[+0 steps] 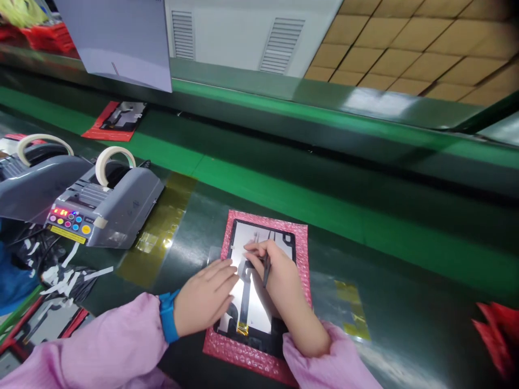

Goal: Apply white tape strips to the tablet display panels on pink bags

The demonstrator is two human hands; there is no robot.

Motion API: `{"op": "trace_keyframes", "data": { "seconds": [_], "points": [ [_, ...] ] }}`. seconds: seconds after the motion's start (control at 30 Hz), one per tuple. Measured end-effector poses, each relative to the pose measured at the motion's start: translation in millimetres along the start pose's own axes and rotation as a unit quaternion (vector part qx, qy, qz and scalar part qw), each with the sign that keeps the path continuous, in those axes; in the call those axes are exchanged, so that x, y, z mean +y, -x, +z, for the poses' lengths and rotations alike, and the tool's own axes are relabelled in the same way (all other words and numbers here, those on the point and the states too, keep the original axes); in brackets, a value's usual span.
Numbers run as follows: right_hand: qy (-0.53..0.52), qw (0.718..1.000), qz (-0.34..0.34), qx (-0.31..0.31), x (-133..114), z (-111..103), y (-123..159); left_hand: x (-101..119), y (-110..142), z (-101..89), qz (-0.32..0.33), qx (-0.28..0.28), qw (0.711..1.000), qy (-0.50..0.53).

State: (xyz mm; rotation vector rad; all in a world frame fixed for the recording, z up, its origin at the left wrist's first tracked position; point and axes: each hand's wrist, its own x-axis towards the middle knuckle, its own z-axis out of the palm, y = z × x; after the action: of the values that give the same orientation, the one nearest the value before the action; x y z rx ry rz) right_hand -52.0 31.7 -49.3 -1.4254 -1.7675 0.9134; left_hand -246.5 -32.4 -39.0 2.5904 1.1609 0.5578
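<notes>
An opened tablet-like device [259,313] with a silvery inner plate lies on a pink bubble-wrap mat [298,237] on the dark green bench. My left hand [205,297] lies flat on the device's left edge, fingers stretched out and together. My right hand [279,278] rests on the device's middle and is closed around a thin dark tool [266,270], its fingertips pinched near the upper part of the plate. A small yellow tape piece [242,328] sits on the device's lower part. Both arms wear pink sleeves; a blue band [168,316] circles the left wrist.
Two grey tape dispensers [109,208] with tape rolls stand at left, one with coloured buttons. Yellow tape patches [351,310] mark the bench. Another device on a red mat [117,120] lies on the green conveyor belt beyond. A red object [500,332] sits at right.
</notes>
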Motion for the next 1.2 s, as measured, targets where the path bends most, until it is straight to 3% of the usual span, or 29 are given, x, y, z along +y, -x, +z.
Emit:
{"op": "trace_keyframes", "data": {
  "seconds": [0.17, 0.47, 0.77, 0.97, 1.2],
  "points": [
    [-0.018, 0.999, 0.013, -0.026, -4, -4, -4, -23, -8, -13.1, -0.033, 0.018, 0.999, 0.034],
    [0.049, 0.996, 0.029, -0.069, -8, -7, -11, -28, -11, -16.0, -0.044, 0.020, 0.997, 0.058],
    [0.060, 0.992, -0.091, -0.066, 1, -10, 4, -33, -17, -5.6, -0.005, -0.061, 0.998, 0.030],
    [0.165, 0.958, -0.235, -0.002, 1, -10, 26, -35, -16, -1.2, -0.010, -0.092, 0.996, 0.012],
    [0.185, 0.948, -0.258, 0.007, -4, -12, 56, -34, -16, -4.2, -0.009, -0.078, 0.997, 0.028]
  ]
}}
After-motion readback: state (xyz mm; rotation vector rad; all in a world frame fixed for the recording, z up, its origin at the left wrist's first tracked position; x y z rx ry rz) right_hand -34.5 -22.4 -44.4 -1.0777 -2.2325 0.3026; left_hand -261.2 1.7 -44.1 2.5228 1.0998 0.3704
